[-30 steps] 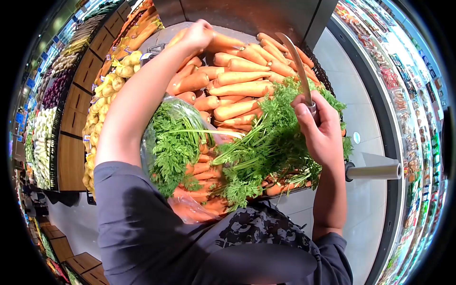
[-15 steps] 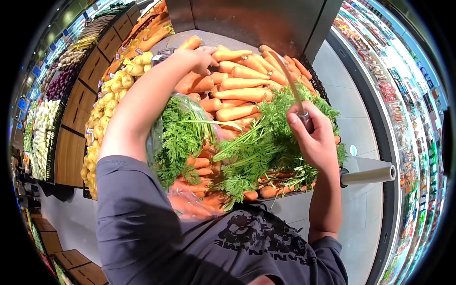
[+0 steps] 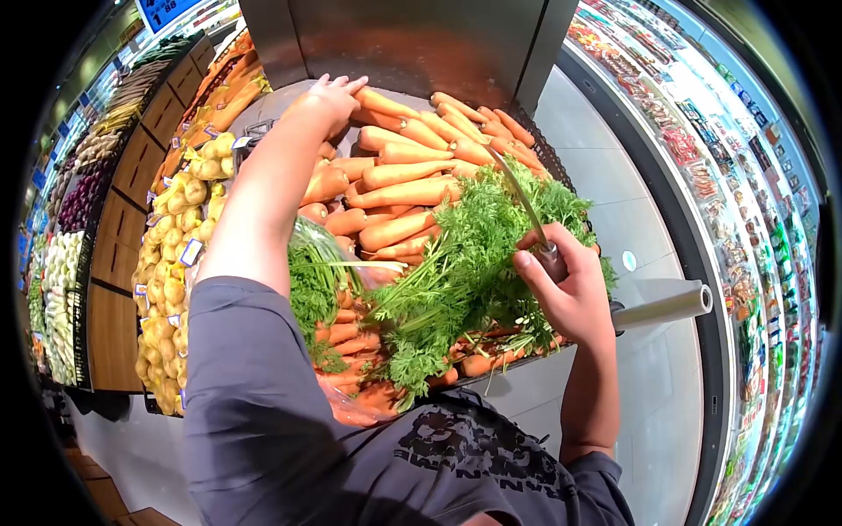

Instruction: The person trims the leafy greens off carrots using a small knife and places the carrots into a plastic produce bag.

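Note:
My left hand (image 3: 330, 96) reaches to the back of the carrot display, fingers stretched out beside the thick end of a large carrot (image 3: 386, 103). It looks open; its palm side is hidden. My right hand (image 3: 570, 285) is closed around the handle of a knife (image 3: 526, 203), whose long, narrow blade points up and away to the left. Under the blade lie leafy green carrot tops (image 3: 465, 263). Large loose carrots (image 3: 403, 193) are piled between my hands. Nearer to me are bunched small carrots (image 3: 355, 342), partly in clear plastic.
Netted bags of yellow potatoes (image 3: 171, 280) border the carrots on the left. A metal panel (image 3: 403, 48) rises behind them. On the right, a pale roll (image 3: 667, 309) sticks out from the stand, with a refrigerated shelf (image 3: 737, 254) beyond the floor aisle.
The view has shifted, so the display sits further left. My left hand's fingers have straightened and lifted beside the carrot. My right hand still holds the knife over the greens.

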